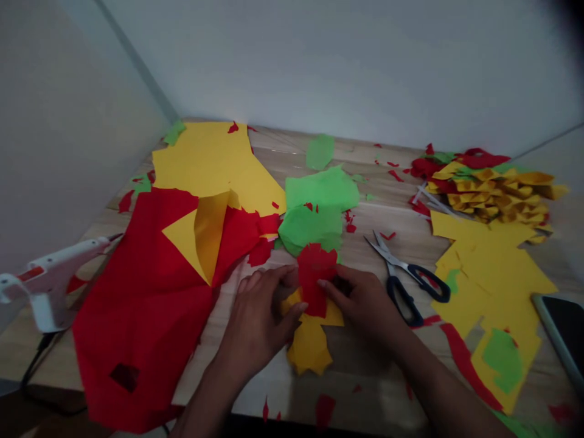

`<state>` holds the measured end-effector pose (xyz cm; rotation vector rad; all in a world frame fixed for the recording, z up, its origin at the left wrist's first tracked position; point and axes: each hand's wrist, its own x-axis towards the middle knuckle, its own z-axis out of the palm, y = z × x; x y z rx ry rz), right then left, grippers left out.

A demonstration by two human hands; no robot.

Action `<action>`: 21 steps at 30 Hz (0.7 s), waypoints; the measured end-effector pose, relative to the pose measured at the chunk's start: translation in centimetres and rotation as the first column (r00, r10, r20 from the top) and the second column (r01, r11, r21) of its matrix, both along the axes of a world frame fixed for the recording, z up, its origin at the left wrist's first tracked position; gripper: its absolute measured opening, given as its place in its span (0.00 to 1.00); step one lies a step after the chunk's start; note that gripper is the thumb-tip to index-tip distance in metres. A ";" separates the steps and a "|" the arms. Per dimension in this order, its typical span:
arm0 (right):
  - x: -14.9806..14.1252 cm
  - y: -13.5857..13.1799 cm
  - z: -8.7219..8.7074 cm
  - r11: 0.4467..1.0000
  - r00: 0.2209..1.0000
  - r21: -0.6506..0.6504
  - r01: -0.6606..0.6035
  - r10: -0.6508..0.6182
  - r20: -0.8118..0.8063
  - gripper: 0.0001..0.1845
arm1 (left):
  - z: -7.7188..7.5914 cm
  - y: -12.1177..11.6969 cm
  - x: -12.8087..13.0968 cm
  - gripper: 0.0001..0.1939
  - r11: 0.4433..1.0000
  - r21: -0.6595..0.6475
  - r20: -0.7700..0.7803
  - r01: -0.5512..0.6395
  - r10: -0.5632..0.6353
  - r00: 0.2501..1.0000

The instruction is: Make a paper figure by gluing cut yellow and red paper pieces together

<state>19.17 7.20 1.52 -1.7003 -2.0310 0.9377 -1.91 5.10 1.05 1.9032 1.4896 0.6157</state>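
A red cut-out piece [314, 283] with a jagged top edge is held up in front of me, its sheet looking like felt or thick paper. My left hand [260, 313] grips its left side, thumb near its lower edge and fingers partly hidden. On the other side, my right hand [367, 298] pinches the piece with the thumb in front. A yellow cut-out [310, 350] with a scalloped end lies below and behind the red piece, partly covered by it. To the right of my right hand, dark-handled scissors [406, 277] rest with their blades slightly apart.
A large red sheet [150, 310] and a yellow sheet [205, 155] lie on the left, beside a white glue gun [59, 274]. Green pieces [314, 207] are behind my hands. Folded yellow pieces [506, 194], yellow scraps [493, 261] and a phone [563, 334] lie right.
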 end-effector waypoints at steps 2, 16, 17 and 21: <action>0.0 -0.1 -0.2 1.000 0.999 0.013 0.004 -0.005 0.052 0.13 | 0.1 0.0 0.0 0.23 1.000 0.004 -0.038 0.025 -0.025 0.999; -0.2 -0.6 -0.6 0.999 0.992 0.046 0.001 -0.007 0.127 0.11 | 0.1 0.4 0.3 0.14 0.997 -0.025 -0.067 0.078 -0.080 0.995; -0.2 -0.5 -0.5 0.999 0.991 0.052 -0.001 -0.006 0.134 0.12 | 0.2 0.4 0.3 0.11 0.997 -0.019 -0.033 0.081 -0.081 0.996; -0.1 -0.6 -0.4 0.998 0.992 0.059 -0.001 -0.006 0.125 0.12 | 1.3 -1.5 -1.5 0.04 0.999 0.033 0.273 0.007 -0.015 0.962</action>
